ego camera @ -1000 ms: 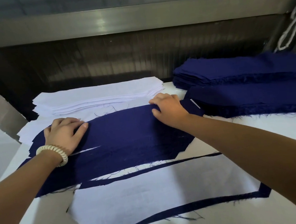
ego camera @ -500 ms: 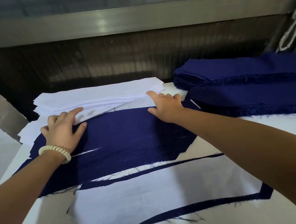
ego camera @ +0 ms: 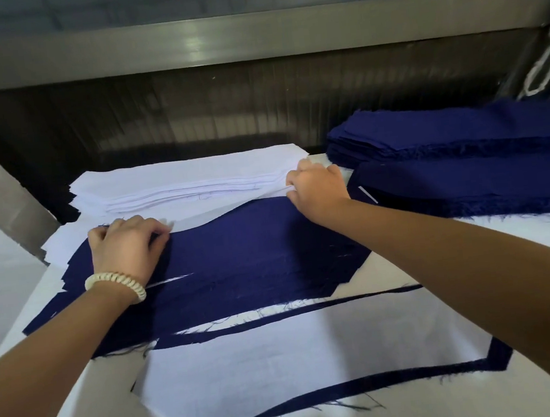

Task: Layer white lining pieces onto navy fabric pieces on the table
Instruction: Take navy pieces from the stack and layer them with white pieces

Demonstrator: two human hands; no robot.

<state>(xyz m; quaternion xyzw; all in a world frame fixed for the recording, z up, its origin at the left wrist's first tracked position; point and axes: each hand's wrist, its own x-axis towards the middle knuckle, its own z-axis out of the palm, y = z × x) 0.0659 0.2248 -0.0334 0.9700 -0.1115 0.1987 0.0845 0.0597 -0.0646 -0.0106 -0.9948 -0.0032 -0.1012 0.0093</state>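
A second ago both hands lay on the navy piece [ego camera: 238, 263] just short of the white stack [ego camera: 179, 181]. Both have since slid away from the person. The right hand [ego camera: 319, 190] reached flat toward the right end of the white stack and now pinches the edge of a white sheet [ego camera: 219, 210] there. The left hand [ego camera: 125, 248], flat before, has curled its fingers at the sheet's left end, below the white stack's near left corner. The sheet's near edge now overlaps the navy piece's far edge.

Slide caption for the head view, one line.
Left hand and right hand pinch a white lining piece beside the navy piece.
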